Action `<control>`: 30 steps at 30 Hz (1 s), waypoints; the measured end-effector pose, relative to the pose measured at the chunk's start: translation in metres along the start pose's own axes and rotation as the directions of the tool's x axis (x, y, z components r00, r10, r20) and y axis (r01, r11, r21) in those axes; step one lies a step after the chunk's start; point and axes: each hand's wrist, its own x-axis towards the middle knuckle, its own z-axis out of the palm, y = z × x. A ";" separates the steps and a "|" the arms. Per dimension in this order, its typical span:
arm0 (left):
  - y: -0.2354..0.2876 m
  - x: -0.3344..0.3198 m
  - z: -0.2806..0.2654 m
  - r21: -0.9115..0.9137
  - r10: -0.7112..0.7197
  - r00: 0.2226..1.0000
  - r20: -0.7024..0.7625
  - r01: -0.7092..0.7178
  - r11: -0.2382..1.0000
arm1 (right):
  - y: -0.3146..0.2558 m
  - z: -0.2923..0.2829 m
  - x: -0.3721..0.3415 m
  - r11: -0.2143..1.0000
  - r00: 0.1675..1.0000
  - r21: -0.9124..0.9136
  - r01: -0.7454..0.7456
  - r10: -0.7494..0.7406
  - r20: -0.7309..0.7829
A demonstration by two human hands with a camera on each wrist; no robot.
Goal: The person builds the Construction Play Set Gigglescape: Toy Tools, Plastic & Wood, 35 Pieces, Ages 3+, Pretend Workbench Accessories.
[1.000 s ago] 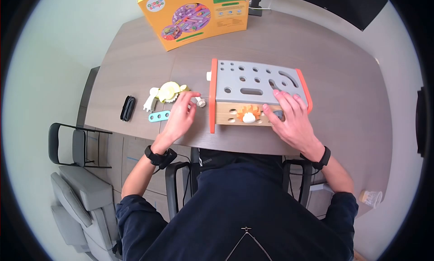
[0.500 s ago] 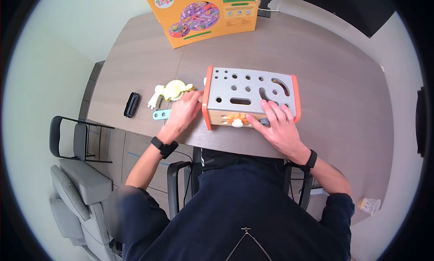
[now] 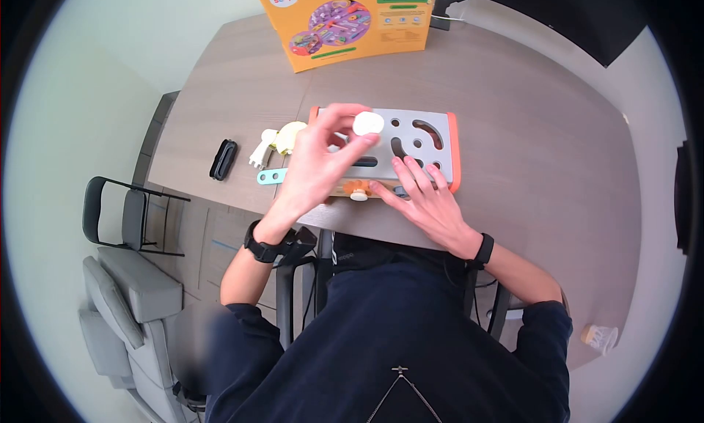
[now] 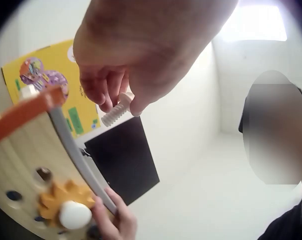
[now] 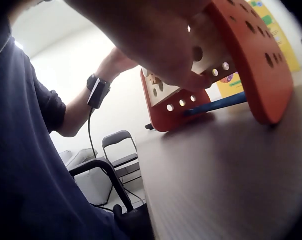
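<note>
My left hand (image 3: 319,155) is raised over the left part of a toy tool bench and pinches a white toy screw (image 3: 368,123) between thumb and fingers. Its threaded shaft shows in the left wrist view, angled downward. The bench has a grey top (image 3: 407,115) with holes and slots, orange-red end panels (image 3: 455,152) and a wooden front (image 4: 21,155). An orange gear (image 4: 61,197) with a second, white-headed screw (image 4: 75,215) sits on that front. My right hand (image 3: 429,207) rests on the front right edge, fingers extended on the top, thumb side by the gear.
Left of the bench lie yellow toy pieces (image 3: 288,138), a white forked piece (image 3: 260,153), a teal strip with holes (image 3: 272,176) and a black case (image 3: 224,160). A yellow cardboard box (image 3: 359,27) and a dark monitor (image 3: 557,16) stand behind. A blue rod (image 5: 221,103) spans the bench's underside.
My left hand went from the tabletop to the bench's left end, then rose over its top with the screw. The bench shifts left in view, and my right hand stays on it.
</note>
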 end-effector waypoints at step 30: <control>-0.038 0.011 0.073 0.297 -0.033 0.996 0.079 0.008 0.955 | 0.122 -0.060 0.062 0.720 0.962 0.691 -0.067 -0.138 0.237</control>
